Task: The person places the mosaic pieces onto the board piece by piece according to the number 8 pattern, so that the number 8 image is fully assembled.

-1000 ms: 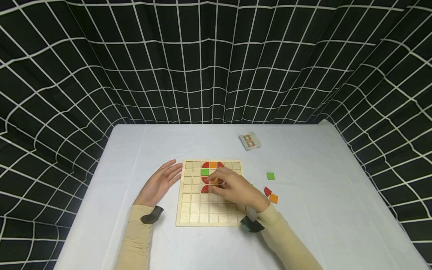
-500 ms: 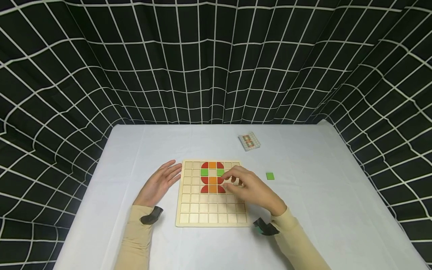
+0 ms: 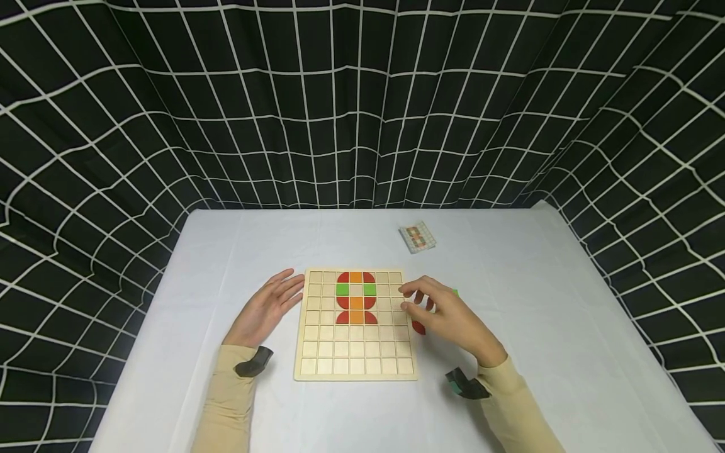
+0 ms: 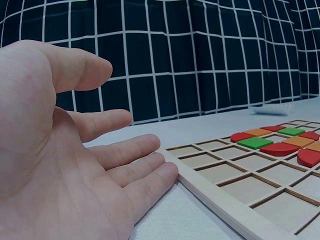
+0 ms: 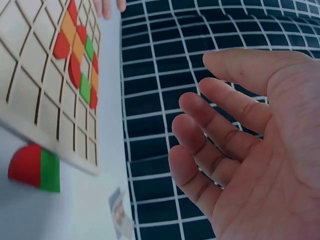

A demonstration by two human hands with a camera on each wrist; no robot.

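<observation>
A wooden grid board [image 3: 351,352] lies on the white table. Red quarter-circle, orange and green tiles [image 3: 355,297] fill a small pattern in its upper middle rows. My left hand [image 3: 270,307] lies flat and empty on the table, fingertips against the board's left edge [image 4: 185,172]. My right hand [image 3: 430,308] hovers by the board's right edge with relaxed, slightly bent fingers and an empty palm [image 5: 250,165]. Just off that edge lie a loose red piece [image 3: 418,327] [image 5: 24,164] and a green tile [image 5: 50,172]. Another green tile [image 3: 455,292] peeks out behind the right hand.
A small pattern card [image 3: 418,237] lies on the table beyond the board's far right corner. A black curtain with a white grid [image 3: 362,107] closes in the table on three sides. White tablecloth [image 3: 566,327] stretches to the right of the hand.
My right hand has drawn back rightward from the board's middle to its right edge, leaving orange tiles set in the pattern. It now covers loose pieces on the right. The left hand has stayed put.
</observation>
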